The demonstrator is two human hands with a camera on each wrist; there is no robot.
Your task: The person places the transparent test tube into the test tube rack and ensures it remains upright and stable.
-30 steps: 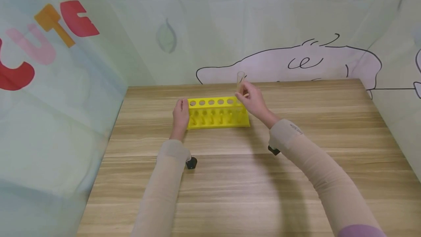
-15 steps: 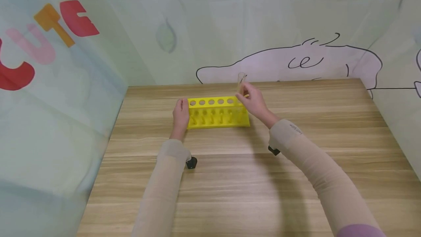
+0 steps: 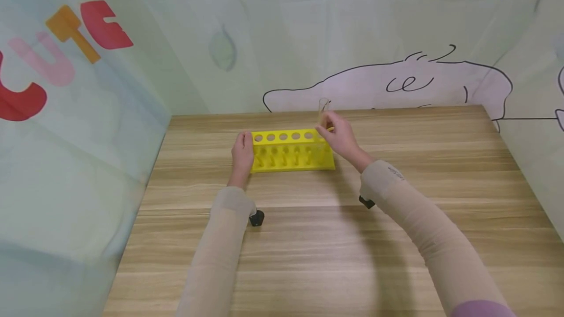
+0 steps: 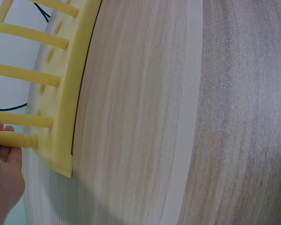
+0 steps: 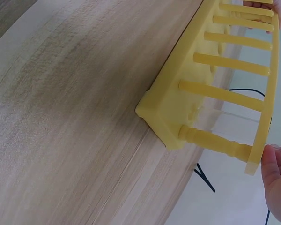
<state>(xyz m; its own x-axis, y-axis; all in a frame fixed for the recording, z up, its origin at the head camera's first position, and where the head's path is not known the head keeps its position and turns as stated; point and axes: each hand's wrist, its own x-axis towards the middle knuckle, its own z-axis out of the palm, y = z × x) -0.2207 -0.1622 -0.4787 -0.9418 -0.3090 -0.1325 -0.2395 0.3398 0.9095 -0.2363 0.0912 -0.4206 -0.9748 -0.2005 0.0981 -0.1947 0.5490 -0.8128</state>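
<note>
A yellow test tube rack [image 3: 289, 143] stands upright on the table, with a row of round holes along its top. Its left end is gripped by my left hand [image 3: 243, 153], whose fingers [image 4: 8, 153] show behind the end post in the left wrist view. At the opposite end, my right hand [image 3: 340, 136] pinches a clear glass test tube [image 3: 323, 106] between thumb and fingers. The tube's open top sticks up above the hand; its lower part reaches down into the rack's right end and shows only faintly. In the right wrist view the fingertips [image 5: 270, 161] are right at the rack's top bar.
The wood-grain table [image 3: 299, 258] stretches around the rack on all sides. Printed cloth curtains [image 3: 282, 28] rise behind it and at both sides. Dark cables [image 5: 205, 178] show beyond the table edge in the wrist views.
The top of the test tube sits very slightly lower and further right, with the right hand shifted a little along with it. The left hand and the rack have not moved.
</note>
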